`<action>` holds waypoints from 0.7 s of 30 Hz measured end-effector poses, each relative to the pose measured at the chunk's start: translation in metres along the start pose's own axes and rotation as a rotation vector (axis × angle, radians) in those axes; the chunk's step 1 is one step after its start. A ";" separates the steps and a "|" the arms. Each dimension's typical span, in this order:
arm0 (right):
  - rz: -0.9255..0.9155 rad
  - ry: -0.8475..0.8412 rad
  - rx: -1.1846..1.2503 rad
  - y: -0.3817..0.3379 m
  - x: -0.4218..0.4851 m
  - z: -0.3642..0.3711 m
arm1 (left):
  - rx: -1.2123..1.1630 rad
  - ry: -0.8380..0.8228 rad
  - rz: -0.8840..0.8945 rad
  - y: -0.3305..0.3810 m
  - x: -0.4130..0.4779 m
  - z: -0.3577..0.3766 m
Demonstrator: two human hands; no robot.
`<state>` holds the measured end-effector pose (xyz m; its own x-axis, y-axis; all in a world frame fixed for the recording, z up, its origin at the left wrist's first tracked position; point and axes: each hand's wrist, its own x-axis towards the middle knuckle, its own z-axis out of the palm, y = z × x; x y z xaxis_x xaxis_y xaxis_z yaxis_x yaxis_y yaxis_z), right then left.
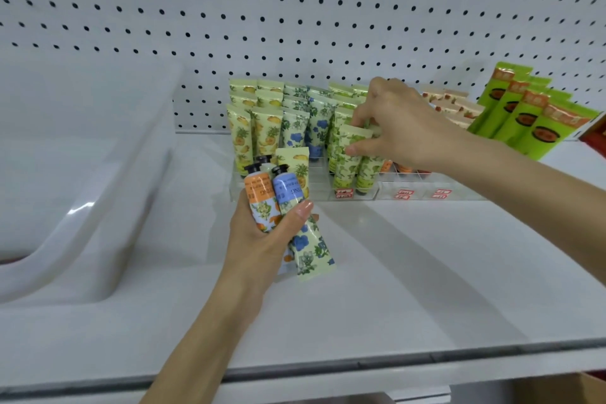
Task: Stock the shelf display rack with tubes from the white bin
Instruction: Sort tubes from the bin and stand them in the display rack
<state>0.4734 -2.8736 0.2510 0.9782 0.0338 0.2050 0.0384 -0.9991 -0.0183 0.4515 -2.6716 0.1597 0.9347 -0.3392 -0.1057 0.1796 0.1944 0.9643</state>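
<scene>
A clear acrylic display rack (403,182) stands on the white shelf, holding rows of upright floral tubes: pineapple-yellow at left, blue-flower in the middle, green-leaf at right. My right hand (398,128) pinches a green-leaf tube (348,154) by its top end, standing in a front slot of the rack. My left hand (265,233), in front of the rack, grips a bundle of tubes with caps up: an orange tube (260,193), a blue tube (290,193) and a pineapple tube (296,162) behind them. The white bin (82,180) sits at the left.
Green flat packages (531,118) lean at the far right of the shelf, with pale boxed items (454,105) behind the rack. A white pegboard (295,10) backs the shelf. The shelf's front edge (360,367) runs across the bottom; a cardboard corner (587,387) shows below.
</scene>
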 end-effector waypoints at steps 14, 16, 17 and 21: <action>0.062 0.202 0.346 -0.024 -0.029 -0.033 | -0.094 -0.015 -0.021 0.005 -0.002 -0.004; 0.037 0.127 0.471 -0.042 -0.053 -0.027 | -0.121 0.013 0.004 0.005 -0.001 -0.006; 0.028 0.055 0.517 -0.052 -0.065 -0.020 | -0.142 0.023 0.011 0.004 -0.001 -0.008; 0.119 -0.116 0.710 -0.077 -0.087 0.007 | -0.212 0.061 0.027 0.003 -0.001 -0.010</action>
<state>0.3873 -2.7995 0.2274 0.9978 -0.0318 0.0581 0.0155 -0.7402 -0.6722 0.4547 -2.6614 0.1603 0.9558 -0.2764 -0.1008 0.2083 0.3938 0.8953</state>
